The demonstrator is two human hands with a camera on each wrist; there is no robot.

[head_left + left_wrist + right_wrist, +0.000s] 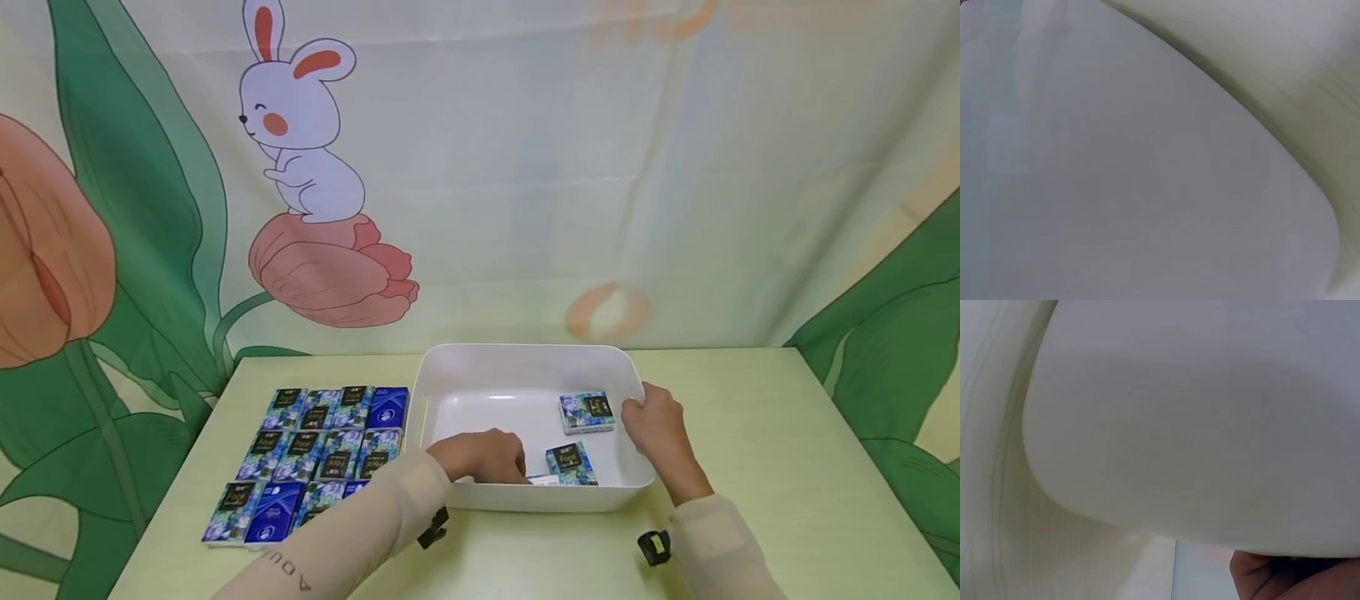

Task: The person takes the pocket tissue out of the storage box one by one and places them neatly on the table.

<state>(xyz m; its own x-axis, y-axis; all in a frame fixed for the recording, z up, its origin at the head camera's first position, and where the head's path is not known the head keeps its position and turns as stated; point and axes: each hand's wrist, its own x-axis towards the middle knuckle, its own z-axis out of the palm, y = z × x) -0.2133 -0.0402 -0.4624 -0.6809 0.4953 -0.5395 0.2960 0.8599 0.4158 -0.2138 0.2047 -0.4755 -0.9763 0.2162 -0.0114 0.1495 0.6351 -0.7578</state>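
Observation:
A white plastic bin (536, 498) stands on the table. My left hand (483, 454) reaches down inside its front part and pinches a small packet (543, 480), whose pale edge shows at the fingertips; the front wall hides the rest. My right hand (657, 425) grips the bin's right rim, and its curled fingers (1254, 575) show below the bin wall in the right wrist view. Inside, on the right, lie a blue floral tissue packet (587, 412) and another floral packet (572, 463) nearer the front. Only the bin's outer wall (1147, 162) and tabletop fill the left wrist view.
Left of the bin, several tissue packets (300, 454) lie in rows, mostly floral, some plain blue (274, 511); my left sleeve covers part of the front row. The pale green table (810, 467) extends to the right. A printed curtain (510, 183) hangs behind.

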